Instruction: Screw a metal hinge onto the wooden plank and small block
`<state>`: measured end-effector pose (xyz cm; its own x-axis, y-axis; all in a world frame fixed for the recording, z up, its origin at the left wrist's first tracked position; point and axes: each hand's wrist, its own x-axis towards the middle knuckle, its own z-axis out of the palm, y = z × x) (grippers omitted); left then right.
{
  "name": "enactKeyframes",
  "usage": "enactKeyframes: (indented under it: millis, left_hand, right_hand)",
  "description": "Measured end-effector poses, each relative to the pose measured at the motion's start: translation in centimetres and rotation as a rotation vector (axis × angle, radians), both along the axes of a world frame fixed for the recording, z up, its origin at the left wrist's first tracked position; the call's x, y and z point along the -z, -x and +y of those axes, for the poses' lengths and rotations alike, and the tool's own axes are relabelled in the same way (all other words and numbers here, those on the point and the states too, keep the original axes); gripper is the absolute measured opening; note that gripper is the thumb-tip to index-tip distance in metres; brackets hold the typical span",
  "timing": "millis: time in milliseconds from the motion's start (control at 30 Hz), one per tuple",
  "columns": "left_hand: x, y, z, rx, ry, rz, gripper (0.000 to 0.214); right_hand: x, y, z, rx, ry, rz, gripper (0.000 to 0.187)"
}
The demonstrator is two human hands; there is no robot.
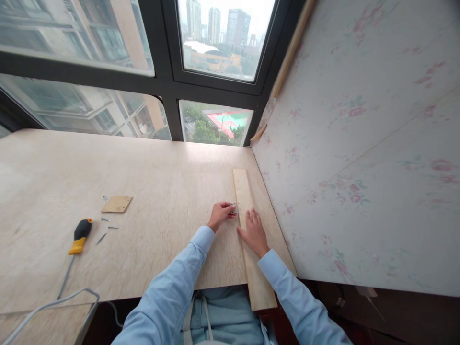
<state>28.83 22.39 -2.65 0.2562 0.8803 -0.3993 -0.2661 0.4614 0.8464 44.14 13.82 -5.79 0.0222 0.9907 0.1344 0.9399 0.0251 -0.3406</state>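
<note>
A long pale wooden plank (pixel 247 191) lies lengthwise on the table (pixel 161 191) near its right edge, its near end jutting over the front edge. My right hand (pixel 253 232) lies flat on the plank with fingers stretched out. My left hand (pixel 220 215) is pinched on a small metal bracket (pixel 234 208) held against the plank's left edge. Both arms wear light blue sleeves.
A screwdriver with a yellow and black handle (pixel 79 235) lies at the left, with several loose screws (pixel 106 225) and a small wooden piece (pixel 117 204) beside it. A floral-patterned wall (pixel 359 167) bounds the right side; windows run along the back. A white cable (pixel 53 303) lies at the front left.
</note>
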Motion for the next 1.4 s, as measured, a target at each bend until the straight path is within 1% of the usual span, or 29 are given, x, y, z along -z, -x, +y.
enactKeyframes:
  millis: [133,233,333,433,567,667,900,1133,1267,1400]
  left_hand:
    - [-0.3,-0.1,-0.4,0.05,0.025,0.049,0.033]
    - [-0.5,-0.4,-0.6,0.074,0.039,0.116,0.031]
    - [-0.6,-0.8,-0.5,0.075,0.045,0.152,0.027]
    - [-0.5,-1.2,-0.1,0.068,0.055,0.183,0.027]
    - [-0.2,-1.8,0.3,0.058,0.068,0.24,0.031]
    - [0.0,-2.0,0.1,0.057,0.054,0.266,0.03]
    - [0.3,-2.0,-0.3,0.07,0.016,0.305,0.027]
    - [0.6,-2.0,-0.7,0.053,-0.01,0.358,0.025]
    - [0.9,-1.6,-1.2,0.038,-0.064,0.397,0.025]
    - [1.3,-1.2,-1.6,0.05,-0.161,0.478,0.023]
  right_hand:
    - [0.2,-0.1,-1.3,-0.033,-0.011,0.014,0.075]
    - [-0.3,-0.3,-1.2,-0.027,0.006,-0.001,0.071]
    - [-1.2,-0.5,-0.1,-0.035,-0.023,-0.01,0.062]
    - [-1.6,-0.8,1.9,-0.103,-0.085,0.056,0.054]
    - [-1.4,-1.1,4.4,-0.165,-0.1,0.115,0.042]
    - [-1.0,-1.3,5.2,-0.18,-0.097,0.111,0.036]
    - [-0.3,-1.8,4.8,-0.187,-0.137,0.154,0.039]
    - [-0.3,-1.9,4.7,-0.191,-0.14,0.174,0.04]
    - [-0.3,-2.0,4.7,-0.201,-0.147,0.184,0.04]
    - [0.0,-2.2,4.8,-0.214,-0.164,0.191,0.042]
